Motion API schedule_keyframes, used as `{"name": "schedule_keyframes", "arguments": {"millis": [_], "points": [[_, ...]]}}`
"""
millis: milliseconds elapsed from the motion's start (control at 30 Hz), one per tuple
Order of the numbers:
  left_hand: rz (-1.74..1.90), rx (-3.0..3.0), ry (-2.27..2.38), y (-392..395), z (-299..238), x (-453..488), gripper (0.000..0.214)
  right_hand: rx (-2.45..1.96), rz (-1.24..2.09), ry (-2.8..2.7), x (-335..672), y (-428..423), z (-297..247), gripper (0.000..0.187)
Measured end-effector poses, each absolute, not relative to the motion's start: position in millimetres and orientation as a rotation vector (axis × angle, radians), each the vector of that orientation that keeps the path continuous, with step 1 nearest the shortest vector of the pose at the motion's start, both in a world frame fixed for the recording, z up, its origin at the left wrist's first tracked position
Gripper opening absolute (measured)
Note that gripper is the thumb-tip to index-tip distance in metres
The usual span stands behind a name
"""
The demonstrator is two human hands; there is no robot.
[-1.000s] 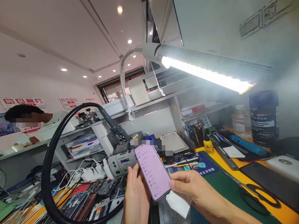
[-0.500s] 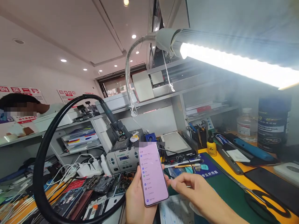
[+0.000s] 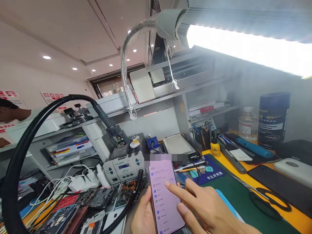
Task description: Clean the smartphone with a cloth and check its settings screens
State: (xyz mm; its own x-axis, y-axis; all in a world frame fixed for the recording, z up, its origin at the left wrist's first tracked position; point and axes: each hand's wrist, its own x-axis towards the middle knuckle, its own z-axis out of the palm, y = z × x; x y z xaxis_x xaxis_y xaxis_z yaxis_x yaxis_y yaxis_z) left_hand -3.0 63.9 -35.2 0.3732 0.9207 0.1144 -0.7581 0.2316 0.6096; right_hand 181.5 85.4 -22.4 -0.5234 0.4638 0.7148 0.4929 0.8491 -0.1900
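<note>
Lit phone (image 3: 165, 201) in hand, near side of the grey station (image 3: 125, 165)

Landmark throughout: the station. To its left, a thick black hose (image 3: 9, 188) looped down. On its near side, towards the left, loose circuit boards (image 3: 96, 196) were heaped.

Left hand (image 3: 141, 214): nearer than the station, just right of its middle. Closed round the phone's lower half from behind, thumb side along the left edge, fingertips just showing past the right edge.

Phone: nearer than the station and to its right, held off the bench. Screen faced the wearer, list upright for reading. Long axis ran away from the body; top end pointed towards the back shelf, leaning a little left, towards the station.

Handling, by judgement: light, stiff, probably slick on glass and edges, breakable if dropped. Best hold seemed the two long sides, low down, keeping pressure off the screen.

Right hand (image 3: 204, 204): further right of the station than the phone. Fingers apart, nothing pinched, index finger at the screen's upper half; touching or just above, could not tell.

Scissors (image 3: 254, 188) lay well right of the station, partly on a green mat (image 3: 253, 216).
</note>
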Motion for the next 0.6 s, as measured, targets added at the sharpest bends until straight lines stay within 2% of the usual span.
{"name": "schedule_keyframes", "arguments": {"millis": [100,167,333,433,500,600], "points": [[1.081,0.659,0.23,61,-30,-6,0.044,-0.694,-0.017,-2.179,182,84,-20,0.042],[1.044,0.669,0.185,60,-26,-7,0.047,-0.687,0.116,-2.087,184,83,-18,0.04],[1.035,0.792,0.381,62,-22,-8,0.059,-0.877,1.044,-1.62,195,96,-10,0.031],[1.077,0.789,0.522,64,-22,-8,0.064,-0.878,1.547,-1.298,201,110,-10,0.043],[1.095,0.756,0.556,65,-21,-9,0.065,-0.844,1.759,-1.107,203,117,-10,0.047],[1.104,0.724,0.583,66,-20,-10,0.065,-0.813,1.874,-0.976,205,120,-4,0.034]]}}
